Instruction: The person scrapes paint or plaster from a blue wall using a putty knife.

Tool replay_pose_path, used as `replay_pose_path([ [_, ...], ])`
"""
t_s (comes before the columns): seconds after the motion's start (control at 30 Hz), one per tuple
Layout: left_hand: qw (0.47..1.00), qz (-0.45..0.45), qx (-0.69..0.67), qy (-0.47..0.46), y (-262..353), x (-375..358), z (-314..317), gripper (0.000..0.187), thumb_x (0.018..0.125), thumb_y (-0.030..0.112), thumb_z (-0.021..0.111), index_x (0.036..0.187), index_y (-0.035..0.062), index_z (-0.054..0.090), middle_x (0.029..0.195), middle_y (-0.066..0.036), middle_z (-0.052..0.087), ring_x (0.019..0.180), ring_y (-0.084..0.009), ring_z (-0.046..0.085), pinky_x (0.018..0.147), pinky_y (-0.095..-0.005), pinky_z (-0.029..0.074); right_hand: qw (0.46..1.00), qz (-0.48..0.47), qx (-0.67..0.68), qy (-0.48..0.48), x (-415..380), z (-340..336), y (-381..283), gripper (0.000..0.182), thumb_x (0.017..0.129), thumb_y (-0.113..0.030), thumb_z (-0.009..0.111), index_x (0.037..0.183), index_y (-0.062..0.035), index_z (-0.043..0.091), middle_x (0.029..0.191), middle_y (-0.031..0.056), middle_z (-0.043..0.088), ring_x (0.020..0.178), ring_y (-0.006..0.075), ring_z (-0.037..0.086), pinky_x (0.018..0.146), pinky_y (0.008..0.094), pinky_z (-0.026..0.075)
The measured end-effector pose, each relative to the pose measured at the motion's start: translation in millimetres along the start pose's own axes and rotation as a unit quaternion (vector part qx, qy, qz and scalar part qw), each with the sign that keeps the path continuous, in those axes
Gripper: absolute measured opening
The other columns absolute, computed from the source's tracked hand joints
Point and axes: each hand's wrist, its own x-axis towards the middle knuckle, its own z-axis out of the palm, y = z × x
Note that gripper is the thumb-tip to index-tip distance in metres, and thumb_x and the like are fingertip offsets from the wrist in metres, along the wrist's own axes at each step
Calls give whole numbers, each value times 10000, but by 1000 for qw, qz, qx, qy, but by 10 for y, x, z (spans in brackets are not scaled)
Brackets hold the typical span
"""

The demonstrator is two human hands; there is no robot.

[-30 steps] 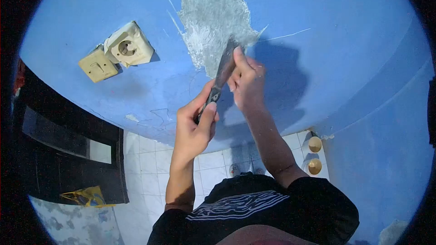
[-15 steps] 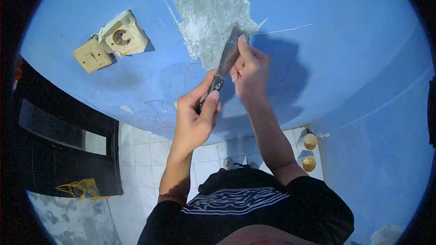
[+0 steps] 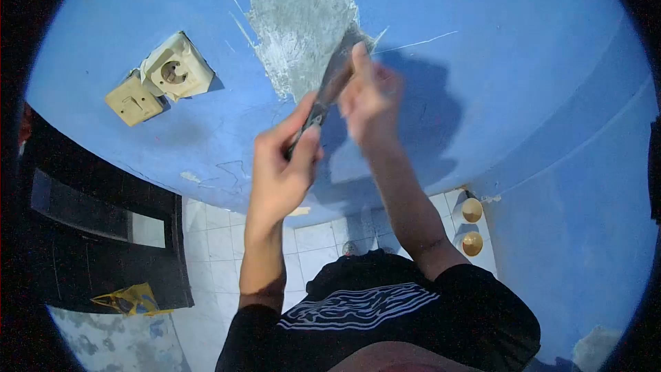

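My left hand (image 3: 286, 158) is closed round the dark handle of a putty knife (image 3: 335, 72), its thumb lying along the handle. The knife's broad metal blade points up and to the right, over the lower right part of a grey plastered patch (image 3: 296, 21) on the blue wall (image 3: 496, 48). Beside the blade is my right hand (image 3: 372, 100), blurred by motion, with one finger extended at the blade's right edge. Whether that hand grips anything is unclear.
A cream socket (image 3: 180, 72) and a switch (image 3: 134, 101) stick out from the wall at the left. Two round yellowish containers (image 3: 471, 210) stand on the tiled floor (image 3: 313, 238) at the right. A yellow bag (image 3: 134, 300) lies at the lower left.
The wall patch and the putty knife in my left hand appear further left in view. My right hand has shifted slightly left and blurred, its lower fingers looser by the blade.
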Motion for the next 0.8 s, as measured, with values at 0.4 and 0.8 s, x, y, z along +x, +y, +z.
replay_pose_path([
  [0.4,999,-27,6,-15,-3,-114,-215,438,953,60,544,1391,68,535,672,48,537,507,-8,415,450,-182,316,1000,22,-2,-2,-103,96,134,517,970,-350,612,547,-98,454,439,-14,379,353,102,377,357,286,279],
  [0.8,1000,-11,-9,-13,14,-131,-96,452,946,18,508,1397,43,520,652,36,526,497,-7,404,433,-179,299,999,22,32,8,-109,62,85,512,985,-353,588,565,-117,415,473,-20,364,382,98,352,384,271,261],
])
